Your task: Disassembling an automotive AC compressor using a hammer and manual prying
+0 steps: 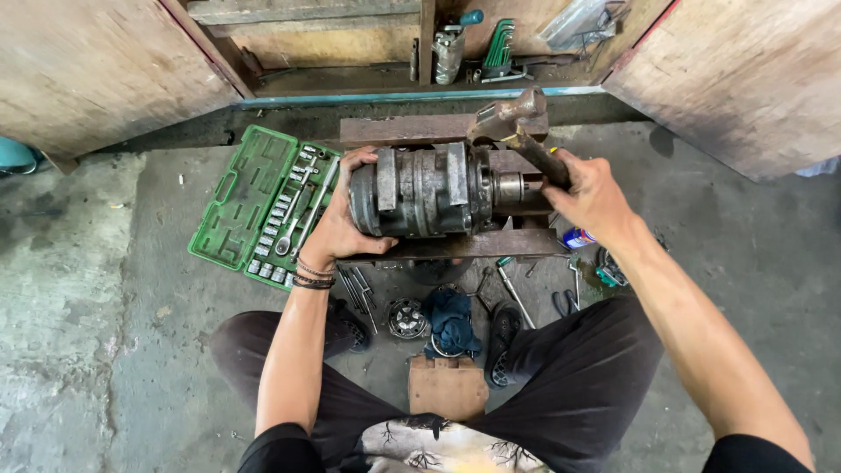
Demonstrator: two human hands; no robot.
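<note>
A grey cylindrical metal machine part (429, 191) lies on its side across rusty steel bars (473, 245) on the concrete floor. My left hand (337, 223) grips its left end and steadies it. My right hand (589, 191) is closed on the wooden handle of a hammer (512, 118), whose rusty head sits raised above the part's shaft end (512, 187).
An open green socket set case (258, 206) lies to the left. Screwdrivers, pliers, a bearing (406, 318), a blue rag (451, 320) and a wooden block (448, 385) sit between my knees. A cabinet with open wooden doors and hex keys (499, 48) stands behind.
</note>
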